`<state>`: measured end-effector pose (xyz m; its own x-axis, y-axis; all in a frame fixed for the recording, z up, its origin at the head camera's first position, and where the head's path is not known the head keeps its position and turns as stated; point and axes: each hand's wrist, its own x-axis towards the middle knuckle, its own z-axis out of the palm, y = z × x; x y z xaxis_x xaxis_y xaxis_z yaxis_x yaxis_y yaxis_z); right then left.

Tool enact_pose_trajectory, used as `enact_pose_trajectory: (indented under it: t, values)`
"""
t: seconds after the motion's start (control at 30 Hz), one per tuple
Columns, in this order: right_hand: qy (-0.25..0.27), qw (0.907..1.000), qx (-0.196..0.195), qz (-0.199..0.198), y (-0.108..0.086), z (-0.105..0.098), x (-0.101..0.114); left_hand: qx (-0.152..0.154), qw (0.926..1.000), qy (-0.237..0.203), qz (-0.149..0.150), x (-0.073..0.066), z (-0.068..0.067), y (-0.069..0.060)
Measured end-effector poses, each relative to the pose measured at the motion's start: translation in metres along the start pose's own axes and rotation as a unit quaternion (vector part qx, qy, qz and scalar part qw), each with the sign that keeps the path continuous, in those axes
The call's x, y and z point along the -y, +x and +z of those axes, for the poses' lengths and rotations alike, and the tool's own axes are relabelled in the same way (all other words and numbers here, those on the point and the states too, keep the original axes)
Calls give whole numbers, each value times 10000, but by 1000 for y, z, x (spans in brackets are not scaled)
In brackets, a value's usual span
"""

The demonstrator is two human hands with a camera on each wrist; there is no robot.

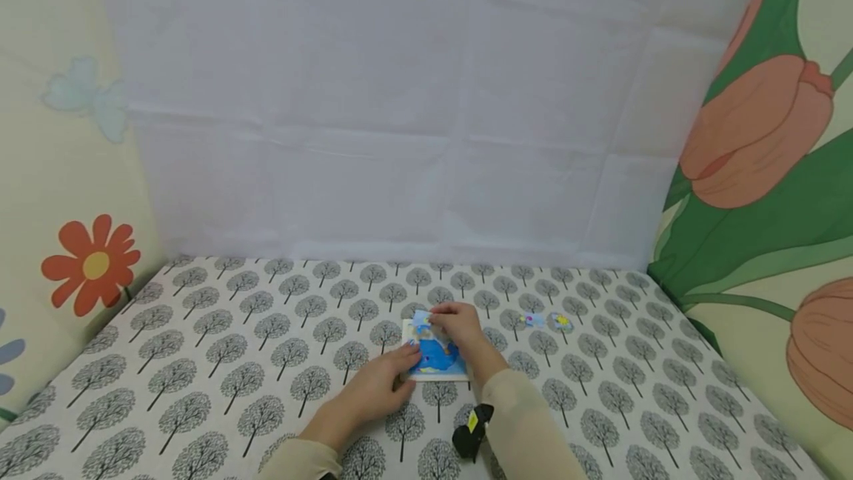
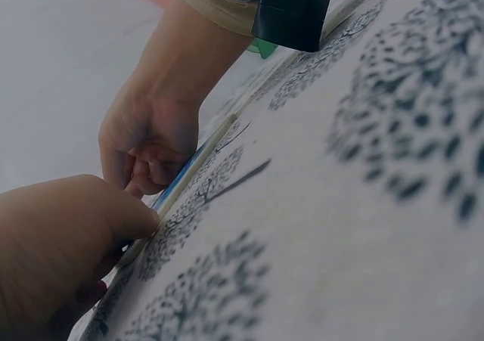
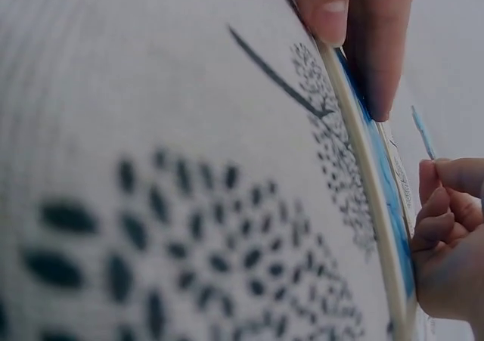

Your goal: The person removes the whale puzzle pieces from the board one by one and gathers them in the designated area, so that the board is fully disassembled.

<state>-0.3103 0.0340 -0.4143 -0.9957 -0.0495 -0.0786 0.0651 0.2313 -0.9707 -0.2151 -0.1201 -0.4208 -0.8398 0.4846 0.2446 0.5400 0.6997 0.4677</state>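
Note:
A jigsaw puzzle board [image 1: 436, 358] with a blue sea-animal picture and a pale rim lies flat on the cloth. Along its left side my left hand [image 1: 380, 384] grips the board, thumb at the near edge and fingers over the picture. Above the board's far part, my right hand [image 1: 460, 324] pinches a light blue puzzle piece [image 1: 421, 316] between thumb and fingertips. In the right wrist view that puzzle piece [image 3: 423, 131] stands tilted on edge, raised off the board. The right hand's other fingers curl in close to the board.
Two loose puzzle pieces, one pink and blue [image 1: 533, 319] and one yellow [image 1: 561, 321], lie to the right of the board. A tree-print cloth [image 1: 266, 361] covers the table. Behind it hangs a white sheet [image 1: 373, 110], with flower-patterned walls at both sides.

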Motion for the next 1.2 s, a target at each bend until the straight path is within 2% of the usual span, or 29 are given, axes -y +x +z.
enact_pose_trajectory:
  t: [0.17,0.27,0.4,0.67,0.87,1.03,1.2]
  values:
    - [-11,9999,-47,131,1,-2,2,87,9999,95,67,2,2,-1]
    - [-19,9999,-49,136,-1,-7,4,5,9998,125,183,2,3,-2]
    - [25,10000,60,-51,-3,-24,8,-139,9987,345,342,3,3,-4]
    - [-130,9995,99,-255,3,-71,20,107,9995,300,-69,-1,-1,-4]
    - [-497,9987,-80,-126,9,-100,22,117,9996,255,-54,-2,-2,-3]
    - [-753,9971,61,-102,14,-121,14,96,9998,184,-40,0,1,-2]
    - [-885,9960,134,-19,17,-133,4,111,9999,74,7,-1,0,-2]
